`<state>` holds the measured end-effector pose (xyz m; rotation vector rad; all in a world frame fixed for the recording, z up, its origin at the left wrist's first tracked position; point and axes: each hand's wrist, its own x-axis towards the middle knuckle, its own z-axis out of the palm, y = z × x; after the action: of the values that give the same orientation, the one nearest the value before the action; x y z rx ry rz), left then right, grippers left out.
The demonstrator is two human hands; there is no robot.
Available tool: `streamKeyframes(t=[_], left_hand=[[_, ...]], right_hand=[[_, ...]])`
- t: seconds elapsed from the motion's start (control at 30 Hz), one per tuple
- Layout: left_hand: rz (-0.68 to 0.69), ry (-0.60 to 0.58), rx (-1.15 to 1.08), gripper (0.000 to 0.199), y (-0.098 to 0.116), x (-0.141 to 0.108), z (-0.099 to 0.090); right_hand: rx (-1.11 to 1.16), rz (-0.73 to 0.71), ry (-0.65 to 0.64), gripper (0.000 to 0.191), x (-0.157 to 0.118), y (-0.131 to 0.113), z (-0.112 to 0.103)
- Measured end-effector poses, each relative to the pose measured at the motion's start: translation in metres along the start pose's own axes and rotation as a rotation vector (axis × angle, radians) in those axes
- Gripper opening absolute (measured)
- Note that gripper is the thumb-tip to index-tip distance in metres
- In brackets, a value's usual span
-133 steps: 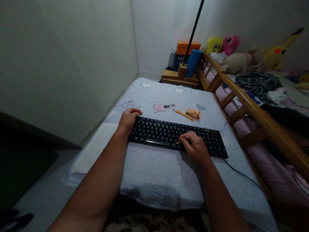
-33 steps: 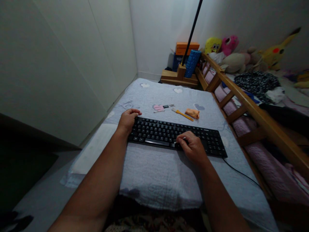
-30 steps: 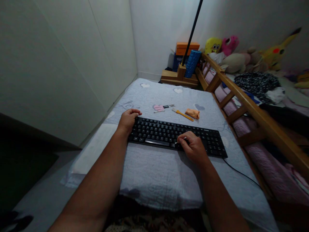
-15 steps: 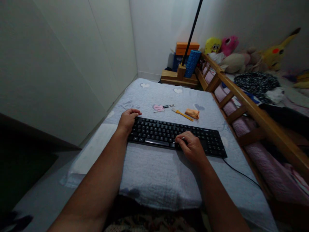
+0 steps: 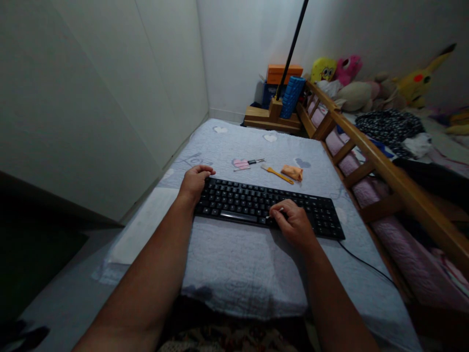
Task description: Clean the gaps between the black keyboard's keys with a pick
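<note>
A black keyboard (image 5: 238,198) lies on a pale blue quilted cover. My left hand (image 5: 194,186) grips its upper left corner, thumb and fingers closed at the edge. Pinched in my right hand (image 5: 292,224) is a thin white cotton swab (image 5: 281,209), its lower tip among the keys just right of the space bar. Behind the keyboard lie another cotton swab (image 5: 242,169), a small black-handled metal tool (image 5: 255,161), a yellow-handled brush (image 5: 279,174) and a bundled orange cloth (image 5: 292,172).
The keyboard's cable (image 5: 366,264) runs off to the right. A wooden bed rail (image 5: 388,159) borders the right side, with plush toys and clothes beyond it. On the left stands a pale panel (image 5: 110,98). A blue foam roller (image 5: 292,97) and a black pole (image 5: 293,46) stand at the back.
My right hand has shifted slightly to the right along the bottom row of keys with the cotton swab. My left hand stays on the keyboard's corner.
</note>
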<state>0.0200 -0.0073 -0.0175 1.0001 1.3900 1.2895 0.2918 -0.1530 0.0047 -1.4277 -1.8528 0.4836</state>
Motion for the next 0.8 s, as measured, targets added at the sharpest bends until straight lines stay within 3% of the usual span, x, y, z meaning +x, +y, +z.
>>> streamKeyframes(t=[0.8], left_hand=[[-0.006, 0.005, 0.004, 0.011, -0.0007, 0.0007, -0.0002]], right_hand=[[-0.026, 0.019, 0.006, 0.018, -0.0008, -0.0007, -0.0046]])
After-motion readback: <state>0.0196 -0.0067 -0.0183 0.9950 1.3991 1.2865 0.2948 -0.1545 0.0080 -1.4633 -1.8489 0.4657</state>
